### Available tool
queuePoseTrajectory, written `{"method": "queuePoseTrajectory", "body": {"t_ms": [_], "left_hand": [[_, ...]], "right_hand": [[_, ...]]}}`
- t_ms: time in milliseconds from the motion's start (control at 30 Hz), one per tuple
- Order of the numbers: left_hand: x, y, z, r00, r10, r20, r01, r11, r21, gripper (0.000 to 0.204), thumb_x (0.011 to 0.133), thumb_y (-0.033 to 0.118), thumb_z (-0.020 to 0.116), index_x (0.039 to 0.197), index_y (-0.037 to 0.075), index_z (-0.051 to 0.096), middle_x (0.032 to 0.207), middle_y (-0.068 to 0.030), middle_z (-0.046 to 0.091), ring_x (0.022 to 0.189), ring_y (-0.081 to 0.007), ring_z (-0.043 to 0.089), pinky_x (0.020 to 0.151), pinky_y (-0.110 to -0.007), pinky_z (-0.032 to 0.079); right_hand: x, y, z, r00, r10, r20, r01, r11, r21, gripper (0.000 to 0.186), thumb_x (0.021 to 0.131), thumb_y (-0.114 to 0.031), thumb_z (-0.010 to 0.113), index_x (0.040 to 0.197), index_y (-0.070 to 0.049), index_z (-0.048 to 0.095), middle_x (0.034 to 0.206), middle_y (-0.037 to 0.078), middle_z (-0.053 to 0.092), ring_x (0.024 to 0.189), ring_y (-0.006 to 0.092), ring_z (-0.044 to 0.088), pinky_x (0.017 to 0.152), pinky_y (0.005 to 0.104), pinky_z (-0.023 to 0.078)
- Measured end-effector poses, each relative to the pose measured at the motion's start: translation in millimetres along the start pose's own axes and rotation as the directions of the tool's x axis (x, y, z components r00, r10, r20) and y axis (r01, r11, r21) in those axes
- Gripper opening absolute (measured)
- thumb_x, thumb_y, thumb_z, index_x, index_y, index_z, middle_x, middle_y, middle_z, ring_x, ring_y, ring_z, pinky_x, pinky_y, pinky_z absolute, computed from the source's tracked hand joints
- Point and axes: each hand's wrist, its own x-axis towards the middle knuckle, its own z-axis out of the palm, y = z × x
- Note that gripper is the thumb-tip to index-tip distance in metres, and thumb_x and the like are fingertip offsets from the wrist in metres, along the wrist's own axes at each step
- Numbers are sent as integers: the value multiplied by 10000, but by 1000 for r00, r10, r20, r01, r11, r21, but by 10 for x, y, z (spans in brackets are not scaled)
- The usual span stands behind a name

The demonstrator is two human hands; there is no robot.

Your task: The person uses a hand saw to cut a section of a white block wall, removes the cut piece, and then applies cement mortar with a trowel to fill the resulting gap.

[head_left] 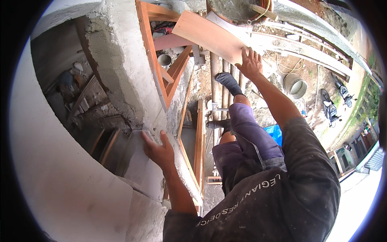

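My left hand (159, 150), fingers apart, rests against a pale concrete ledge (137, 159) beside a rough concrete column (115, 64). At upper middle, my right hand (250, 64) grips the near end of a flat light-brown wooden board (205, 35), thumb and fingers spread across it. Reddish timber frames (157, 72) stand to the board's left. Below me, my feet in dark socks (227, 82) are on or just over long round poles (214, 67); the exact contact is unclear.
A large mortar tub (238, 9), a grey bucket (295, 86), a hose (290, 68) and a blue sheet (273, 134) lie below. Two motorbikes (331, 107) stand at right beyond a long pale beam (302, 48). A curved white wall (56, 169) borders a dark opening at left.
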Motion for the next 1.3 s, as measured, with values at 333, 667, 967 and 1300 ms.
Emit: {"method": "queuePoseTrajectory", "body": {"t_ms": [333,667,967,1300], "left_hand": [[-644,156,1228,946,88,311,177,662,-728,433,920,232,563,1233,-57,488,1255,-213,532,1157,-275,528,988,-369,397],[-1786,-1132,5563,490,-41,870,514,821,-251,424,844,311,575,1068,-48,589,1004,-228,652,952,-339,634,807,-408,486],[-1735,-589,6229,508,-229,830,693,681,-236,389,849,284,565,1057,-45,545,963,-246,635,906,-383,623,763,-434,485],[-1555,-308,6142,832,-274,482,502,741,-445,354,856,253,553,1044,-40,497,918,-266,617,855,-431,610,714,-463,483]], "right_hand": [[46,301,423,923,-126,-363,170,981,93,736,770,-457,682,1362,-132,389,1320,232,393,1256,368,367,1077,475,258],[61,349,710,825,-180,-535,277,955,106,831,730,-520,718,1363,-94,391,1321,225,331,1229,398,331,1049,519,265],[128,445,842,752,-246,-612,325,945,20,876,717,-470,747,1394,-75,356,1338,234,305,1236,393,336,1026,529,274],[128,395,890,742,-276,-612,347,938,-2,869,737,-435,740,1404,-56,332,1362,228,290,1237,389,339,1018,508,296]]}}
